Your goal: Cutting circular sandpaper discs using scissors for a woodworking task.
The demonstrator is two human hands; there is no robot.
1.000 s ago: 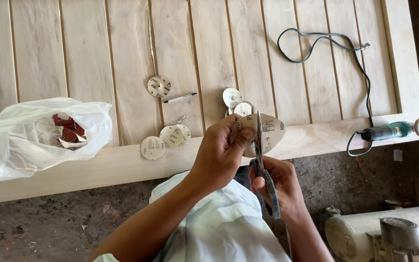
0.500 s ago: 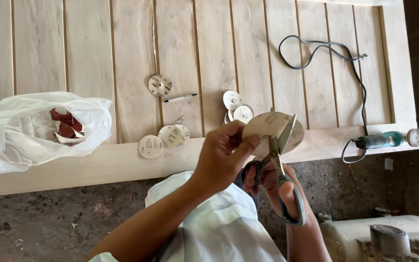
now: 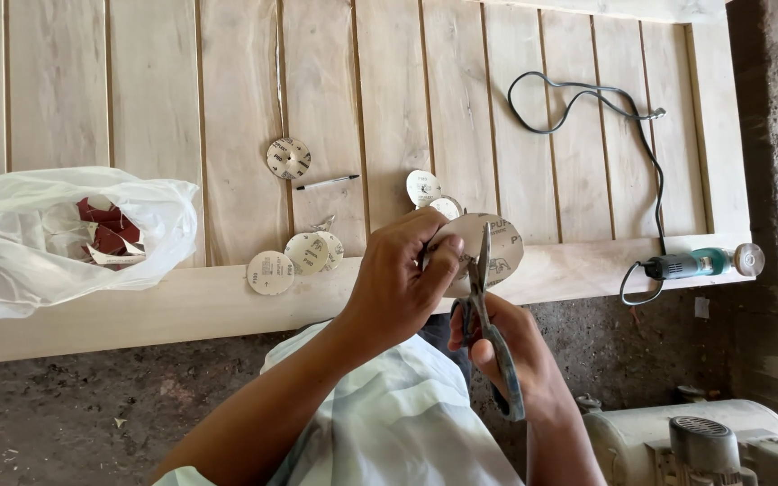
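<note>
Head view is showing the left hand (image 3: 398,288) pinching a round sanding disc (image 3: 488,247) by its near edge, fingers (image 3: 438,270) pressed onto the paper, and holding it up just over the front rail of the slatted wooden counter (image 3: 182,306). The right hand (image 3: 515,351) is gripping the scissors (image 3: 488,333), fingers closed through the handles, with the blades pointing up across the disc's face. Cutting cleanly here is, I judge, calling for the disc being kept taut and turned into the blades while the pinching thumb is staying clear of the cut line. Several smaller cut discs (image 3: 303,256) are lying on the counter nearby, a white plastic bag (image 3: 38,243) of scraps is sitting at the left, and a corded grinder (image 3: 691,264) is resting at the right.
</note>
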